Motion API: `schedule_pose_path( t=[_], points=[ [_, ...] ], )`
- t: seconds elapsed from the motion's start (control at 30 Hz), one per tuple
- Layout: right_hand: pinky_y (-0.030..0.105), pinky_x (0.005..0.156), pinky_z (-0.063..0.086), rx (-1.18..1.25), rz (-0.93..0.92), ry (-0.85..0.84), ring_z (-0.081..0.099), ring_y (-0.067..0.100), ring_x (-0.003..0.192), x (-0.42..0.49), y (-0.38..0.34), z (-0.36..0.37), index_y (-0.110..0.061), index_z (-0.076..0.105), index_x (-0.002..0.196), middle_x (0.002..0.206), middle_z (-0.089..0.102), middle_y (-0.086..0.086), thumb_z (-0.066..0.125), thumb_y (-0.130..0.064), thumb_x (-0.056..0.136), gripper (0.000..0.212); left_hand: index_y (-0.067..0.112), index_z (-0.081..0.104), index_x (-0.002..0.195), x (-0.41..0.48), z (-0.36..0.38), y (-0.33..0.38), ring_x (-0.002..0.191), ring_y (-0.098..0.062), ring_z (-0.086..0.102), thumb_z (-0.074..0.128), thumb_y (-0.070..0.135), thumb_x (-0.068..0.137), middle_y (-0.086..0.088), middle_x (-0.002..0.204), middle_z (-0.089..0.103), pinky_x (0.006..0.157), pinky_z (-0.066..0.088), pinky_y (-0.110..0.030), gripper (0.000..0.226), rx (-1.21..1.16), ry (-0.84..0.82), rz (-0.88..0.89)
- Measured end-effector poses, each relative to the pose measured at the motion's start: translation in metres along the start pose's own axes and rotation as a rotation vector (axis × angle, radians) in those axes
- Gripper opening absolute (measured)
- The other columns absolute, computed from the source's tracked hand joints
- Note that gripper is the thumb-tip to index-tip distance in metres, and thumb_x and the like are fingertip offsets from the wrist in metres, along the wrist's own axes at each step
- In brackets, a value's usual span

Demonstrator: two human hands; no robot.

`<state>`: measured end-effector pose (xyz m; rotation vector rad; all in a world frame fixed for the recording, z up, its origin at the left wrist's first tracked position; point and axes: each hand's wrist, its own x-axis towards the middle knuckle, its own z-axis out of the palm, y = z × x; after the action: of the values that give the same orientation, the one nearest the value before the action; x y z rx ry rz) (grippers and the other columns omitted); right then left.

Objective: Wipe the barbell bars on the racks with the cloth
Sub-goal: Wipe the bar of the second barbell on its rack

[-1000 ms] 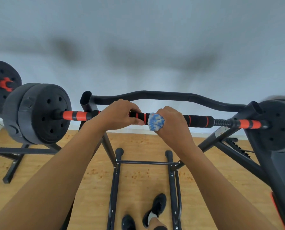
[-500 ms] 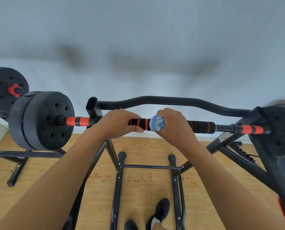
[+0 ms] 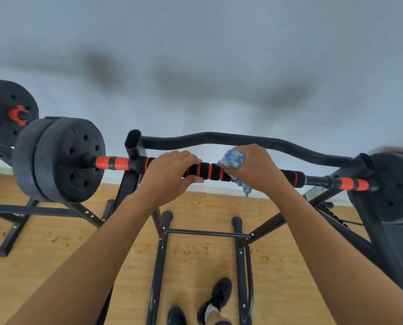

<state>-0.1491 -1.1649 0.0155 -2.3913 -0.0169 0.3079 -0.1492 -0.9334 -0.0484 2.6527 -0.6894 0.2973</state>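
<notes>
Pale wall, left hand [image 3: 170, 175] gripping foam-sleeved bar [image 3: 207, 171], right hand [image 3: 258, 168] clutching nubby cloth [image 3: 233, 159]

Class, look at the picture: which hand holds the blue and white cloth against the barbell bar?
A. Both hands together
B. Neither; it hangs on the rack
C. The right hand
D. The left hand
C: the right hand grips the cloth on the barbell bar, while the left hand grips bare bar.

The right hand [image 3: 258, 170] with the cloth [image 3: 233, 160] has slid rightward along the bar [image 3: 207, 171], away from the left hand [image 3: 170, 174].
</notes>
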Motion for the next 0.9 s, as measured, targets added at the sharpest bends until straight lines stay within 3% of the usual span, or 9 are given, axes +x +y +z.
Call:
schedule_pose_path(
  t=[0.1, 0.23, 0.3, 0.4, 0.5, 0.57, 0.63, 0.77, 0.9],
  points=[
    [0.025, 0.06, 0.049, -0.151, -0.129, 0.089, 0.064, 0.018, 0.062, -0.01, 0.006, 0.01, -0.013, 0.061, 0.076, 0.065, 0.062, 0.0, 0.071, -0.025, 0.09, 0.021, 0.029, 0.067, 0.129, 0.008, -0.007, -0.003, 0.103, -0.014, 0.064, 0.07, 0.054, 0.093, 0.011, 0.112, 0.071, 0.086, 0.051, -0.032, 0.044, -0.074, -0.066, -0.046],
    [0.02, 0.062, 0.04, -0.26, -0.298, 0.183, 0.055, 0.008, 0.068, -0.022, 0.015, 0.02, -0.019, 0.059, 0.078, 0.072, 0.056, -0.008, 0.076, -0.024, 0.083, 0.019, 0.031, 0.073, 0.124, 0.023, -0.018, -0.004, 0.091, -0.014, 0.068, 0.068, 0.055, 0.094, 0.009, 0.103, 0.076, 0.085, 0.059, -0.037, 0.039, -0.152, -0.256, -0.099],
    [0.023, 0.061, 0.045, -0.262, -0.312, 0.201, 0.057, 0.008, 0.067, -0.024, 0.017, 0.02, -0.019, 0.059, 0.08, 0.073, 0.056, -0.008, 0.074, -0.022, 0.085, 0.017, 0.03, 0.077, 0.12, 0.035, -0.025, -0.006, 0.08, -0.014, 0.069, 0.067, 0.056, 0.094, 0.007, 0.092, 0.077, 0.08, 0.06, -0.038, 0.038, -0.186, -0.36, -0.141],
    [0.033, 0.056, 0.06, -0.141, -0.195, 0.222, 0.067, 0.017, 0.055, -0.019, 0.01, 0.015, -0.013, 0.064, 0.085, 0.067, 0.065, 0.002, 0.069, -0.02, 0.09, 0.01, 0.027, 0.075, 0.119, 0.04, -0.028, -0.005, 0.081, -0.014, 0.068, 0.062, 0.058, 0.097, 0.007, 0.091, 0.074, 0.082, 0.06, -0.04, 0.04, -0.163, -0.441, -0.136],
    [0.027, 0.055, 0.059, -0.101, -0.133, 0.242, 0.067, 0.014, 0.052, -0.011, 0.005, 0.013, -0.018, 0.064, 0.089, 0.064, 0.066, -0.001, 0.069, -0.03, 0.093, 0.014, 0.03, 0.063, 0.129, 0.02, -0.018, 0.001, 0.1, -0.013, 0.066, 0.069, 0.061, 0.091, 0.011, 0.112, 0.07, 0.095, 0.056, -0.038, 0.05, -0.056, -0.307, -0.037],
    [0.031, 0.062, 0.059, -0.165, -0.176, 0.264, 0.066, 0.016, 0.061, -0.012, 0.007, 0.018, -0.016, 0.062, 0.089, 0.069, 0.065, -0.001, 0.069, -0.026, 0.09, 0.012, 0.029, 0.062, 0.131, 0.008, -0.012, 0.003, 0.104, -0.014, 0.065, 0.072, 0.055, 0.091, 0.011, 0.114, 0.069, 0.093, 0.051, -0.032, 0.049, -0.068, -0.144, -0.023],
    [0.032, 0.069, 0.055, -0.267, -0.248, 0.277, 0.062, 0.016, 0.076, -0.017, 0.011, 0.026, -0.019, 0.058, 0.09, 0.08, 0.062, -0.003, 0.073, -0.025, 0.086, 0.017, 0.03, 0.065, 0.132, 0.006, -0.01, 0.003, 0.103, -0.014, 0.064, 0.07, 0.05, 0.095, 0.01, 0.113, 0.07, 0.09, 0.049, -0.029, 0.043, -0.078, -0.095, -0.052],
    [0.028, 0.071, 0.052, -0.32, -0.319, 0.28, 0.059, 0.012, 0.088, -0.027, 0.019, 0.033, -0.021, 0.058, 0.101, 0.09, 0.056, -0.009, 0.078, -0.027, 0.083, 0.028, 0.033, 0.071, 0.128, 0.02, -0.015, -0.001, 0.089, -0.015, 0.067, 0.069, 0.052, 0.095, 0.009, 0.1, 0.073, 0.084, 0.06, -0.039, 0.038, -0.092, -0.238, -0.071],
    [0.026, 0.072, 0.053, -0.311, -0.314, 0.252, 0.06, 0.011, 0.091, -0.034, 0.027, 0.036, -0.021, 0.061, 0.107, 0.093, 0.053, -0.013, 0.081, -0.025, 0.082, 0.032, 0.029, 0.074, 0.127, 0.037, -0.026, -0.006, 0.076, -0.011, 0.066, 0.073, 0.052, 0.092, 0.008, 0.089, 0.075, 0.076, 0.058, -0.032, 0.042, -0.175, -0.372, -0.129]
  ],
)
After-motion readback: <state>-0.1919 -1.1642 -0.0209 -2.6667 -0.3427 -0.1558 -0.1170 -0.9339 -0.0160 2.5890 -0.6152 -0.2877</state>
